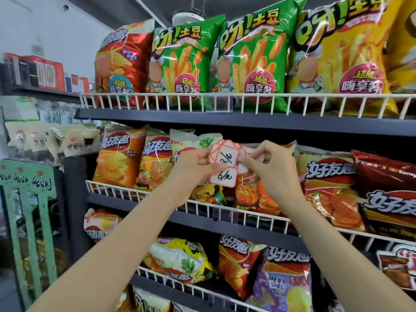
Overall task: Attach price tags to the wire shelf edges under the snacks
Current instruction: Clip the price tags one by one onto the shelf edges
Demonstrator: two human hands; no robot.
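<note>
My left hand (193, 165) grips a fanned bunch of white price tags with red borders (224, 162), held up in front of the middle shelf. One tag at the bottom reads 6 in handwriting. My right hand (272, 163) pinches the right side of the bunch with thumb and fingertips. A white wire shelf edge (157, 102) runs under the top row of large chip bags, with a clear tag holder (219, 105) clipped on it. A second wire edge (198, 204) with a clear holder (222, 216) runs under the middle row, just below my hands.
Snack bags fill three shelf levels: green, yellow and red bags (249, 61) on top, orange ones (117, 158) in the middle, more below behind a lower wire edge (180, 282). A green display stand (29, 221) and a shelf of boxes (45, 73) lie to the left.
</note>
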